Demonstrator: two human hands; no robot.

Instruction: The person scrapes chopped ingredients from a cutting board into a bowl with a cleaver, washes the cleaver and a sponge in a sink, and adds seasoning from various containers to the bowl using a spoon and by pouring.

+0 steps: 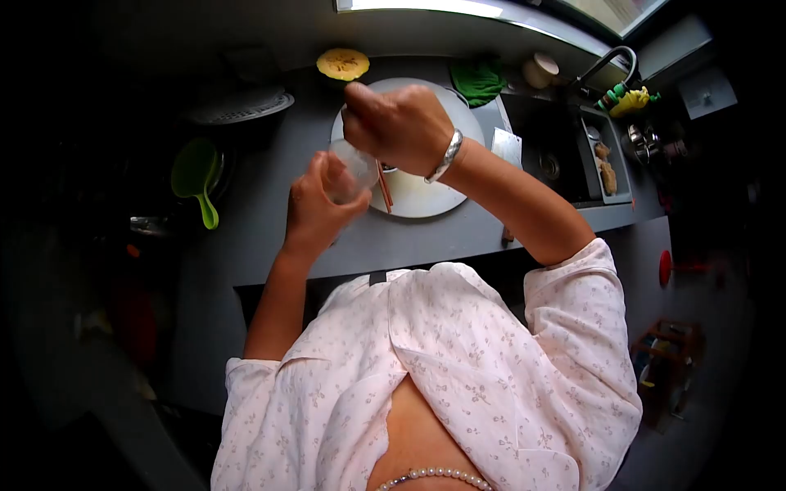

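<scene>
Fingers [318, 166] of left hand [313, 204] around translucent cup [357, 168], upper centre | right hand [401, 119] above: grip hidden, I can't tell | step: holding cup, I judge | next: needs steadiness

Daylight enters through the window [607, 11] at one o'clock, glaring white along the sill [422, 8] towards twelve. Shadow thickens to black at the corners; wide-angle distortion curves the bench [254, 237], and the right fingers [362, 105] look soft.
</scene>
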